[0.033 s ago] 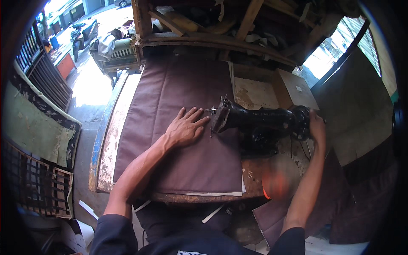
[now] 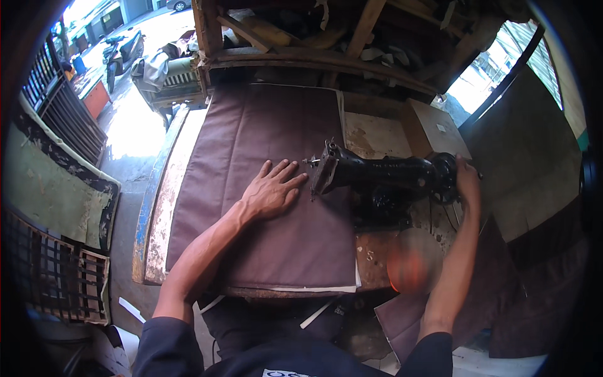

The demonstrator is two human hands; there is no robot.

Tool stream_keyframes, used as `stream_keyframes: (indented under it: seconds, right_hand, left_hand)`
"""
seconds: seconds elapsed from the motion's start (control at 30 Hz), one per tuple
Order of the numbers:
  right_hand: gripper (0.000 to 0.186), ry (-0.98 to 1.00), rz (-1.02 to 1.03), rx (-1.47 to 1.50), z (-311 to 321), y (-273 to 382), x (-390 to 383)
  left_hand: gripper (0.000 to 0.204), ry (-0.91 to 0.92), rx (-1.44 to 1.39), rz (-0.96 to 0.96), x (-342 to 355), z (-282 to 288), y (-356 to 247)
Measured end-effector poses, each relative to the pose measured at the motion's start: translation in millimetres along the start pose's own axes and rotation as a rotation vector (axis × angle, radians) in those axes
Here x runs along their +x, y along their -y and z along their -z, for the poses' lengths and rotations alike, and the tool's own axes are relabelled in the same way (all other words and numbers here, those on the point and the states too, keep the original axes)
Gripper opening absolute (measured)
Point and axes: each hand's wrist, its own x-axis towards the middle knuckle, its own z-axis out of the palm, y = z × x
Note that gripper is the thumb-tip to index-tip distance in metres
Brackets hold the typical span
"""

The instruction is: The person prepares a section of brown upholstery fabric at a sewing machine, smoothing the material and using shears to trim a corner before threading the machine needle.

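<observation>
My left hand [image 2: 271, 191] lies flat on a wide brown fabric panel [image 2: 276, 251], fingers spread, fingertips just left of the needle end of a black sewing machine [image 2: 389, 169]. Lengthwise fold or seam lines run along the panel, and a pale layer shows at its near and right edges. The panel passes under the machine's head; the needle tip and the stitch spot are hidden. At the machine's right end my right hand [image 2: 467, 181] grips the rim of the handwheel [image 2: 445, 179], its fingers partly hidden behind it.
The worn wooden table [image 2: 370, 254] has a blue-edged pale board [image 2: 160, 213] on its left. A blurred round grey and orange shape [image 2: 408, 267] is near the right front. A cardboard box [image 2: 433, 129] stands behind the machine. More brown fabric [image 2: 408, 327] hangs at right; a wooden rack [image 2: 326, 60] is beyond.
</observation>
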Motion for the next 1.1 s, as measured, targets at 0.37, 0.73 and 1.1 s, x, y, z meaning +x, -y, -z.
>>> stream_keyframes:
  seconds: [0.37, 0.73, 1.1]
  right_hand:
    - [0.037, -0.626, 0.381, -0.055, -23.3, 2.5, -44.4]
    - [0.058, 0.146, 0.330, -0.434, -77.1, -53.8, -253.8]
    - [0.060, 0.156, 0.006, -0.205, -45.8, -31.5, -277.5]
  left_hand:
    - [0.054, 0.242, -0.060, -0.031, -202.2, 77.3, -13.4]
    - [0.034, -0.236, -0.208, 0.470, -210.4, 90.2, 0.0]
    - [0.021, -0.413, 0.129, 0.805, -138.9, 12.0, 59.0]
